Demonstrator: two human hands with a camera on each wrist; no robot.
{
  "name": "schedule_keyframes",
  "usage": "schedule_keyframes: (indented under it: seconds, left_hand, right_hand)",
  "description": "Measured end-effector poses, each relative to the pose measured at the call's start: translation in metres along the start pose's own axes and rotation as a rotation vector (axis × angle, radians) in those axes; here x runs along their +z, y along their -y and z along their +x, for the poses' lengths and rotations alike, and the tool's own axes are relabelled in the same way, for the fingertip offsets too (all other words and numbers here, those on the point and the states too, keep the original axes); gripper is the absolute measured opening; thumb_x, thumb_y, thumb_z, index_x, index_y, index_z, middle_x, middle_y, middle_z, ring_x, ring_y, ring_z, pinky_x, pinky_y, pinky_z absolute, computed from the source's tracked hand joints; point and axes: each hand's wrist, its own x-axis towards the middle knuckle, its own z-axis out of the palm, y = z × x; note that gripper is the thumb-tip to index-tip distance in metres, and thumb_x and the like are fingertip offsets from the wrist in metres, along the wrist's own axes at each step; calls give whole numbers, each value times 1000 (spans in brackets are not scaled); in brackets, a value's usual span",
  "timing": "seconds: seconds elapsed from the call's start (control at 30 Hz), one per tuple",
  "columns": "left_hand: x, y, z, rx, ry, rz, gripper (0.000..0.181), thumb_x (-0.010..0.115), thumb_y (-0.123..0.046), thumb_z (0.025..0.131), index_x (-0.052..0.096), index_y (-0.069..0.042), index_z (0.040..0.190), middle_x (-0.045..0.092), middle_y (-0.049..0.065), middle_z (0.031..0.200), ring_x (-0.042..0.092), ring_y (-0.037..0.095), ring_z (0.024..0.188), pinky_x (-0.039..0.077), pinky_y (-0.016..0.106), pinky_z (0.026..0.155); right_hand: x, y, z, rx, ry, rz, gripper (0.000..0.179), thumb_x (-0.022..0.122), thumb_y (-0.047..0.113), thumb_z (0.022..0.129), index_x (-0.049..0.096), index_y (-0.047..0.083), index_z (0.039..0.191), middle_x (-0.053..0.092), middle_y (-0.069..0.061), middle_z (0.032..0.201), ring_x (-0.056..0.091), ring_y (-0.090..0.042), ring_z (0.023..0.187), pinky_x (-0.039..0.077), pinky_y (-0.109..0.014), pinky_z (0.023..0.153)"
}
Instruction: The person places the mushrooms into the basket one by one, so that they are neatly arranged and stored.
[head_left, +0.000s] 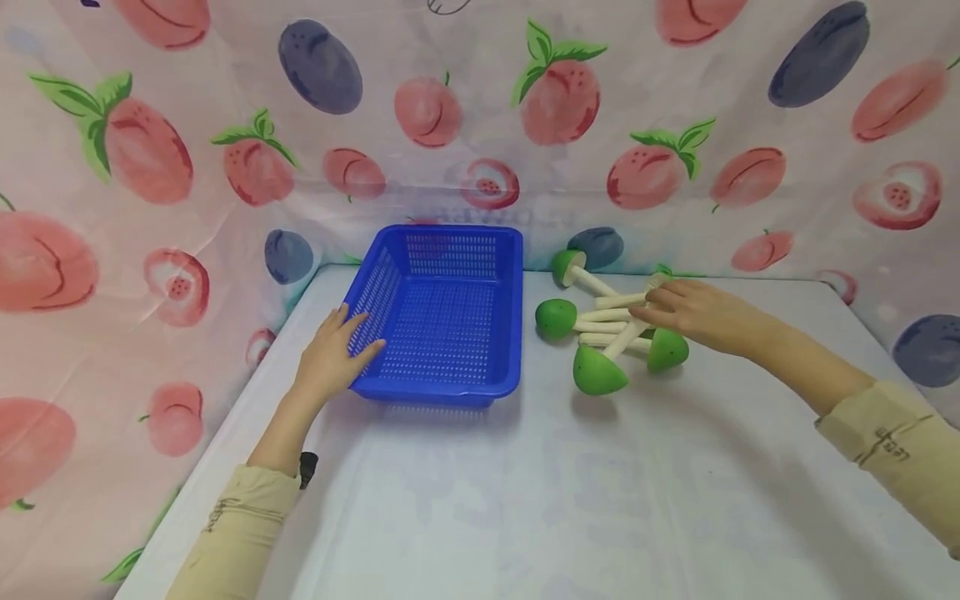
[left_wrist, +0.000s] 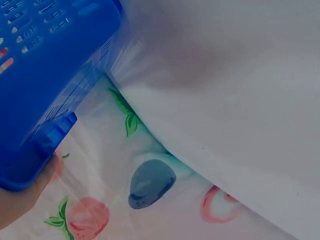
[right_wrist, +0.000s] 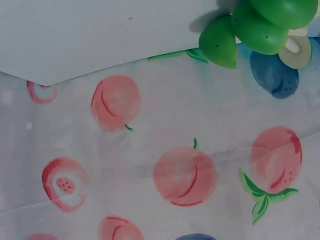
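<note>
Lettering too unclear to read
Small dark script on right sleeve [head_left: 892, 454] and left sleeve [head_left: 236, 529]; faint letters on the printed cloth [head_left: 480, 108].

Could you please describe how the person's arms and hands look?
The left hand and right hand are bare, with no gloves visible. The left sleeve and right sleeve are beige, each with dark marks near the cuff. A small black item, too unclear to identify, shows at the left wrist.

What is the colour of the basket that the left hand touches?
The basket is plain blue; it shows best in the head view.
</note>
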Motion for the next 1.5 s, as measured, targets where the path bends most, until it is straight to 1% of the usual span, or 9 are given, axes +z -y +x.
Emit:
schedule_keyframes:
  seconds: [0.07,0.23,0.33,0.43,0.53,0.6,0.67,0.93,1.5]
  left_hand:
    - [-1,1,1,6,13,-4,68,53,-41,93,35,1,143,18,29,153,14,46,142,24,65,107]
    - [-3,2,3,12,45,2,83,54,-52,90,28,3,146,15,29,153,13,46,142,22,64,108]
    - [-3,4,5,28,45,18,89,54,-58,87,27,2,146,15,29,153,12,46,143,20,62,111]
    - [-1,4,6,63,41,29,89,54,-58,87,27,1,147,15,29,154,11,45,143,17,60,113]
    - [3,6,6,96,49,55,88,52,-58,88,25,0,148,13,28,154,9,44,144,16,58,114]
    - [5,7,6,106,64,78,88,49,-60,88,23,-1,148,12,27,155,8,43,144,13,56,116]
    - [6,7,6,109,81,96,89,46,-63,89,20,-3,149,11,26,155,5,42,145,9,54,118]
    - [8,9,7,108,95,108,86,44,-64,89,23,-7,150,13,24,156,3,40,145,5,52,118]
    - [8,10,6,110,82,103,80,46,-65,87,34,-12,147,20,23,155,3,40,146,5,52,119]
  right_hand:
    - [1,1,2,-2,-32,9,67,82,-10,54,57,6,114,60,-14,96,57,-31,90,53,-46,76]
    - [4,5,11,-23,-125,-51,35,61,-10,83,50,3,114,57,-17,95,56,-34,87,53,-45,74]
    - [7,8,19,0,-197,-59,37,63,-13,79,52,0,112,59,-19,95,58,-36,88,53,-47,75]
    - [8,12,28,42,-258,-44,58,78,-14,57,57,-1,109,63,-19,94,59,-37,91,53,-48,76]
    - [9,18,39,88,-307,-16,52,79,-11,59,60,-1,107,65,-18,95,59,-36,91,52,-47,76]
    - [11,20,47,113,-333,11,34,73,0,76,60,-1,107,65,-19,99,60,-36,89,53,-47,75]
    - [13,22,55,130,-353,43,29,71,2,80,60,-1,106,63,-21,100,60,-36,84,53,-46,71]
    - [28,25,92,148,-424,27,36,78,-1,70,62,-2,102,60,-19,91,61,-32,72,56,-41,64]
    - [46,22,158,331,-224,70,23,70,11,83,66,0,103,64,-15,93,55,-32,88,48,-43,79]
